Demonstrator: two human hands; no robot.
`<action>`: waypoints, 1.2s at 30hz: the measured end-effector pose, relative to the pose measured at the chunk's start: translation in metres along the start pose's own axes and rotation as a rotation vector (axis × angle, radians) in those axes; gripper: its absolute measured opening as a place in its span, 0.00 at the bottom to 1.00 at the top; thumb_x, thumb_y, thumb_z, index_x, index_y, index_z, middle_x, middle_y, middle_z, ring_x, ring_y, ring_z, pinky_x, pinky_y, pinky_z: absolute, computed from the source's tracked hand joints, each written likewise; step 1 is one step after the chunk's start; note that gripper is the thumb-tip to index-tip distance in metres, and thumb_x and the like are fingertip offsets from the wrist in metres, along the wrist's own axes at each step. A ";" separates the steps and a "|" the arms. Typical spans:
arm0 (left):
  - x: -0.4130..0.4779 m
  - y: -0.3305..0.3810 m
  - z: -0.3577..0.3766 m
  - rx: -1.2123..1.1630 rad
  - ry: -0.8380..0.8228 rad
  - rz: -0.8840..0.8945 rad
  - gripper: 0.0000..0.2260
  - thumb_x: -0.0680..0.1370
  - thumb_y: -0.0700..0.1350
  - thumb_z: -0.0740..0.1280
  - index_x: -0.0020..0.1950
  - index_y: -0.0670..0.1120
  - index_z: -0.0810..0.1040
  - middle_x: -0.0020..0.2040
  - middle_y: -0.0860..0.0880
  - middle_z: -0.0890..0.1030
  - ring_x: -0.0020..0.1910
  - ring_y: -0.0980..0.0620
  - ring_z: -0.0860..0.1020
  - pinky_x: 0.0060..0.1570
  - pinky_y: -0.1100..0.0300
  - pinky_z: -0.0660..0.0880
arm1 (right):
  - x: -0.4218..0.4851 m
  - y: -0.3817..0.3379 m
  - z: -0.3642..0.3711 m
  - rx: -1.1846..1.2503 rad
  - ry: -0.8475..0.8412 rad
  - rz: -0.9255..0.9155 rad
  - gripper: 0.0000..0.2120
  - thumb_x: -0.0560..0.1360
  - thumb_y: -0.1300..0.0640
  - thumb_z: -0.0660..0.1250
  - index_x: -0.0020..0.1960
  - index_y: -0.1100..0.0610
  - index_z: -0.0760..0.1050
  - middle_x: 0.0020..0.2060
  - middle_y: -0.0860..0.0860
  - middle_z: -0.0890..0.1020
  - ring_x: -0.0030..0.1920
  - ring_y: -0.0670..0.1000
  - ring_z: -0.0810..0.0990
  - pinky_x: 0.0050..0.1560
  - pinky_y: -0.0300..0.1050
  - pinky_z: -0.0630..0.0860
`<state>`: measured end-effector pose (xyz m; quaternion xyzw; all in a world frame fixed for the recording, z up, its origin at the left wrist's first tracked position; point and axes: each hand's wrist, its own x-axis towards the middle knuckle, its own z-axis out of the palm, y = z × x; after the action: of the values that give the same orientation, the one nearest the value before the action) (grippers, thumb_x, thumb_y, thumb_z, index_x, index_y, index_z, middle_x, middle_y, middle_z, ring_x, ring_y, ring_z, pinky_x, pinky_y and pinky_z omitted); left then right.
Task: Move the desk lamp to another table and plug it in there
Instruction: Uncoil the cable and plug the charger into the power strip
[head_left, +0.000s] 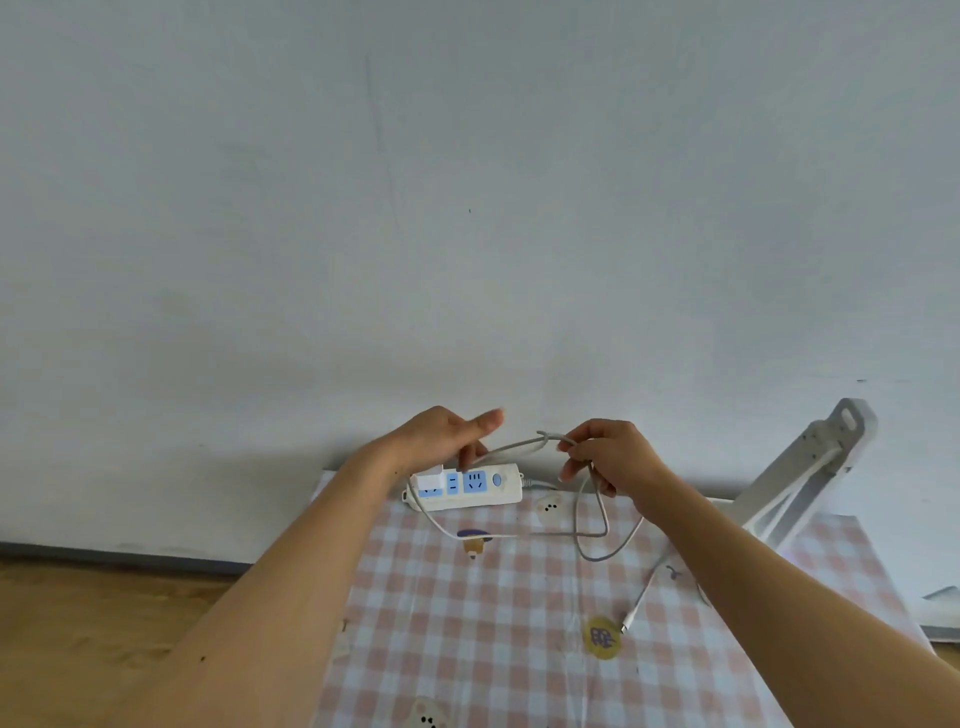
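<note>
A white power strip (483, 491) with blue sockets lies at the far edge of the table with a pink checked cloth (467, 623). A white plug block (431, 479) sits in its left socket. My left hand (447, 436) hovers over the strip, fingers pinching a thin white cable (592, 535). My right hand (608, 457) holds the same cable in loops just right of the strip. The cable's free connector end (627, 623) rests on the cloth. The white desk lamp (800, 478) leans at the table's far right; only its arm shows.
A plain grey wall stands directly behind the table. Wooden floor (104, 623) shows to the left, with a dark baseboard along the wall. The strip's own cord (540, 484) runs off to the right. A white object (940, 608) lies at the far right edge.
</note>
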<state>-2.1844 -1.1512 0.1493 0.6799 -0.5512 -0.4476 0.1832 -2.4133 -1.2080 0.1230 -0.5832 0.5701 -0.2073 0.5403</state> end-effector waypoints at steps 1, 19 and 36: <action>-0.002 0.000 -0.003 0.007 -0.017 0.002 0.29 0.66 0.73 0.62 0.27 0.47 0.78 0.51 0.51 0.84 0.54 0.53 0.79 0.61 0.52 0.70 | 0.000 0.000 -0.001 0.006 0.008 0.004 0.08 0.71 0.68 0.62 0.42 0.61 0.79 0.29 0.55 0.84 0.18 0.48 0.65 0.18 0.35 0.63; 0.006 0.010 -0.015 -0.634 0.421 0.056 0.11 0.80 0.43 0.59 0.42 0.44 0.78 0.28 0.49 0.71 0.19 0.56 0.62 0.21 0.66 0.61 | -0.008 -0.014 0.014 -0.778 -0.138 -0.201 0.07 0.66 0.49 0.73 0.36 0.49 0.76 0.35 0.45 0.81 0.40 0.47 0.78 0.40 0.42 0.74; 0.013 -0.084 0.005 0.545 0.410 -0.232 0.11 0.73 0.41 0.66 0.54 0.48 0.76 0.55 0.45 0.73 0.53 0.46 0.76 0.44 0.58 0.70 | 0.003 0.005 -0.002 -0.525 0.124 -0.053 0.07 0.74 0.52 0.67 0.37 0.49 0.78 0.30 0.48 0.83 0.37 0.51 0.82 0.46 0.49 0.80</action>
<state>-2.1394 -1.1347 0.0785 0.8375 -0.5213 -0.1562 0.0499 -2.4164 -1.2104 0.1180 -0.7042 0.6209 -0.1018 0.3289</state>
